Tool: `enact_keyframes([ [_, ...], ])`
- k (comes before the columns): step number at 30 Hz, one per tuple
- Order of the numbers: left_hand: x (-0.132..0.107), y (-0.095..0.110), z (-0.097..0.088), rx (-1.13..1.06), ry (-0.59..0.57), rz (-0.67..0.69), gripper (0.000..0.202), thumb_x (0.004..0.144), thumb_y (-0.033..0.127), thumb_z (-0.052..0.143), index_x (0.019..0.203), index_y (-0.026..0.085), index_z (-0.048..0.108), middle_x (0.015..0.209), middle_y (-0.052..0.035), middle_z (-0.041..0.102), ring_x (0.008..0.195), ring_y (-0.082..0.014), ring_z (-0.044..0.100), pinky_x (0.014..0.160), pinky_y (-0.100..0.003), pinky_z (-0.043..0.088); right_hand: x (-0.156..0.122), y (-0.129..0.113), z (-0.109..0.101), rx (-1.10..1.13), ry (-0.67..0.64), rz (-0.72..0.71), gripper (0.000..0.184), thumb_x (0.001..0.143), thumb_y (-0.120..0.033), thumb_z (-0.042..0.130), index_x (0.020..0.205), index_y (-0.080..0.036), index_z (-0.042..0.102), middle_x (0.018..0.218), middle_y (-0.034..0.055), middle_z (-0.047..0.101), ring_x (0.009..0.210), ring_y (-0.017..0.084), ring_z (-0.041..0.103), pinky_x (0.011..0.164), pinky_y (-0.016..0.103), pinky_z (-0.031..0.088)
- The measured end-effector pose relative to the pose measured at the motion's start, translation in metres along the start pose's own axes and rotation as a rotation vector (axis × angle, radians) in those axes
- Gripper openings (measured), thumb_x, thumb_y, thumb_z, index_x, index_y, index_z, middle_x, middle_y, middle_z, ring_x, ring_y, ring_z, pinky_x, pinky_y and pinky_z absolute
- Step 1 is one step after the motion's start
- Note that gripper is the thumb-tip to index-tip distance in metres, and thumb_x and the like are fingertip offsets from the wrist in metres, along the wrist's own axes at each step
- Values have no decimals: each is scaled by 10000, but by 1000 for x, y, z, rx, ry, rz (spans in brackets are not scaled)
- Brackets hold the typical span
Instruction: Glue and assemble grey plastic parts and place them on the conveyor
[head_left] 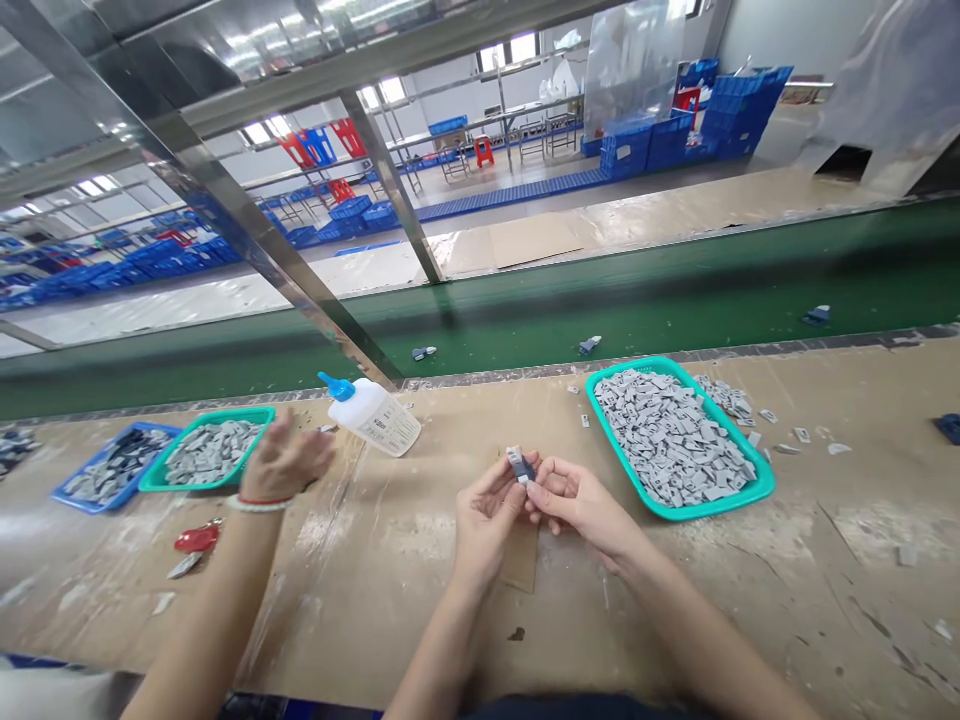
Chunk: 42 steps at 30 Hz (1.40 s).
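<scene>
Over the middle of the bench, a small dark-blue and light-grey plastic part (523, 466) is held between my two hands. My left hand (484, 515) grips it from the left, its fingers curled behind the part and the thumb in front. From the right, my right hand (581, 505) pinches at its lower end with thumb and forefinger. Under the hands lies a strip of brown cardboard (520, 562). To their right stands a green basket (763, 484) full of small light-grey plastic pieces (671, 435).
A co-worker's hand (281, 460) reaches in at left, near a white bottle with blue nozzle (379, 418). Beyond it are a green basket (150, 478) and a blue tray (64, 492) of parts. A green conveyor belt (510, 320) carries several assembled parts behind the bench.
</scene>
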<state>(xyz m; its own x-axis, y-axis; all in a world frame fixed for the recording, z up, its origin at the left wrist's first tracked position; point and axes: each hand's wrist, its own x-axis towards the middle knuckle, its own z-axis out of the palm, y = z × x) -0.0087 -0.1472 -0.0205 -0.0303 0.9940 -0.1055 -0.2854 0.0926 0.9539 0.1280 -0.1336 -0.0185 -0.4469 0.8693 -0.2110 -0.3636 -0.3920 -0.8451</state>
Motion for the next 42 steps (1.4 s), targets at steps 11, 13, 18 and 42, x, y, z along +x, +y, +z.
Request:
enact_keyframes([
  [11, 23, -3, -6, -123, 73, 38, 295, 786, 374, 640, 1020, 196, 614, 906, -43, 556, 825, -144, 585, 826, -294, 477, -16, -39, -87, -997, 943, -358, 254, 812, -443, 533, 838, -220, 652, 793, 62, 693, 682, 218, 623, 627, 329, 437],
  [13, 32, 2, -10, -102, 53, 69, 294, 789, 376, 634, 1017, 193, 605, 891, -40, 540, 817, -143, 573, 833, -305, 477, -18, -38, -109, -1105, 981, -335, 231, 815, -401, 527, 873, -221, 660, 781, 62, 690, 672, 225, 617, 604, 329, 415],
  [18, 71, 16, -21, -26, -23, 113, 290, 805, 409, 599, 997, 194, 571, 875, -37, 533, 803, -141, 580, 891, -345, 475, -6, -25, -125, -1350, 808, -373, 206, 816, -268, 517, 937, -237, 680, 873, 71, 681, 834, 260, 565, 716, 370, 402],
  [42, 279, -7, 4, 1260, 22, 444, 308, 886, 305, 472, 1113, 133, 587, 1280, -184, 487, 1249, -317, 367, 1006, -453, 312, 12, -31, -97, -803, 739, -352, 216, 848, -338, 519, 957, -197, 641, 941, 79, 669, 863, 239, 595, 774, 367, 469],
])
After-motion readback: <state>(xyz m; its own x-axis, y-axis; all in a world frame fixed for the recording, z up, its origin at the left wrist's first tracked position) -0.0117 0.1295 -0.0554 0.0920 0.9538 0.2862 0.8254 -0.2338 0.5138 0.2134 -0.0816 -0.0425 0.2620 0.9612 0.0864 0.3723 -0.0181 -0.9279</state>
